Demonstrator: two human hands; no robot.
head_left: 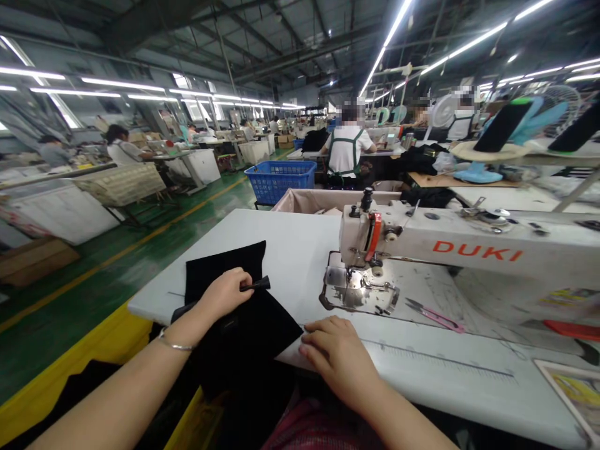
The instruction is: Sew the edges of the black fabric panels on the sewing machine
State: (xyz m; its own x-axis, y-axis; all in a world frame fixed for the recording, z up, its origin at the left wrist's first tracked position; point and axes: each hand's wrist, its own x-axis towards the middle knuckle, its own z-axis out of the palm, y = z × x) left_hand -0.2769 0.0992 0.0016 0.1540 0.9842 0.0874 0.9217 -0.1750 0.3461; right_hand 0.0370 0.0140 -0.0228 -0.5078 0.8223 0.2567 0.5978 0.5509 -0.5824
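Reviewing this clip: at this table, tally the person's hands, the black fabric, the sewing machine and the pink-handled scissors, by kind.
Hands (left hand, right hand): 2
Black fabric bundle: 1
Sewing machine: 1
Pink-handled scissors: 1
Total: 5

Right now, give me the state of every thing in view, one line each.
Left hand: pinching the black tab.
Right hand: resting on the table beside the fabric.
Black fabric: lying on the table, hanging over its front edge.
DUKI sewing machine: nothing under its foot.
Pink-handled scissors: lying on the table.
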